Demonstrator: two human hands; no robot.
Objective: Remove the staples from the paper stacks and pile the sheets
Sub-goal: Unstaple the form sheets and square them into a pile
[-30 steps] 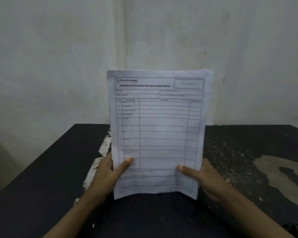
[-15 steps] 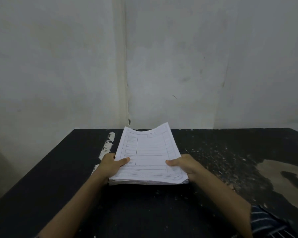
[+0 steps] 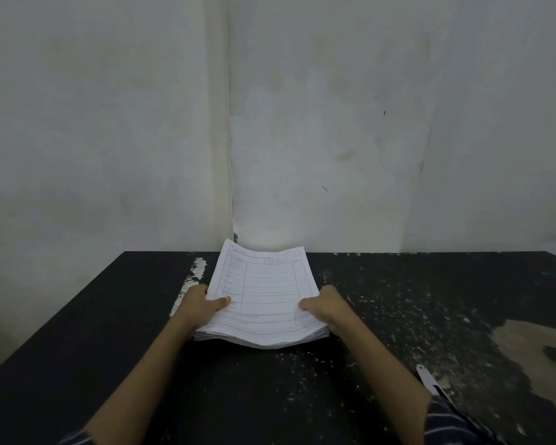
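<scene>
A thick stack of white printed forms lies on the black table, its far end reaching the back edge near the wall. My left hand grips the stack's left side, thumb on the top sheet, fingers under the edge. My right hand grips the right side the same way, thumb on top. The near edge of the stack sags a little between my hands. No staple shows from here.
A slim metal tool lies on the table by my right forearm, partly hidden by my striped sleeve. The table top is scuffed with white flecks and a worn tan patch at right. A pale wall stands right behind the table.
A second ago I held the sheets upright facing me. They have come down flat onto the table, and both hands have stayed on the sides of the stack.
</scene>
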